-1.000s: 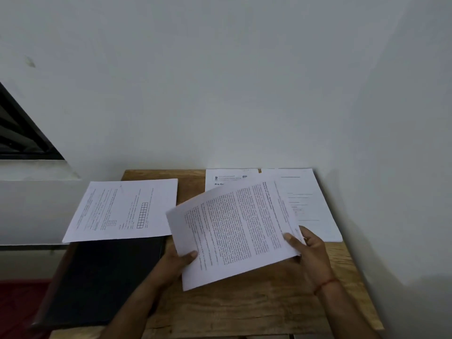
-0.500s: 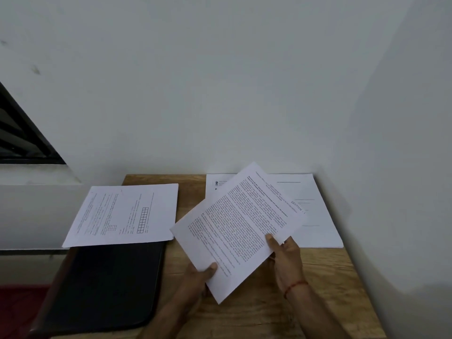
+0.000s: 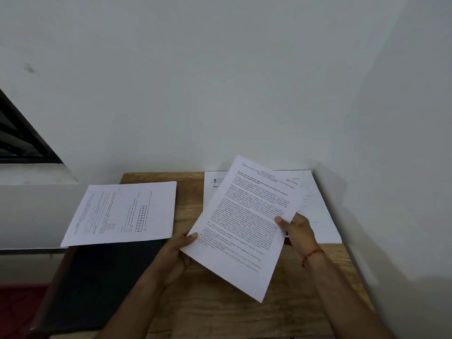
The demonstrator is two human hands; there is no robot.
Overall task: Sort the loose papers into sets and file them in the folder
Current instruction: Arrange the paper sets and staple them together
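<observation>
A pale wall [image 3: 220, 81] fills most of the view, and below it a wooden desk [image 3: 190, 206] stands pushed into the corner. On the desk's left side lies the dark folder [image 3: 102, 285], closed as far as can be told, with nothing filed in it that shows. One set of printed papers [image 3: 122, 214] lies across the folder's far edge and hangs out past the left side of the desk. A second set [image 3: 320, 216] lies flat at the back right, close to the wall. Between the two, raised off the desk and tilted, is a printed sheet [image 3: 244, 228] dense with text and marked "SECTION" by hand near its top. Whether it is one page or several cannot be told. The left hand [image 3: 176, 255] grips its lower left edge, thumb on top, and the right hand [image 3: 298, 231] pinches its right edge; a red thread [image 3: 313, 254] circles that wrist. The step looks to be sorting — judging which set this sheet belongs to. The next move calls for reading the heading, matching it to a set, and laying the sheet down square on top — filing seems some way off.
</observation>
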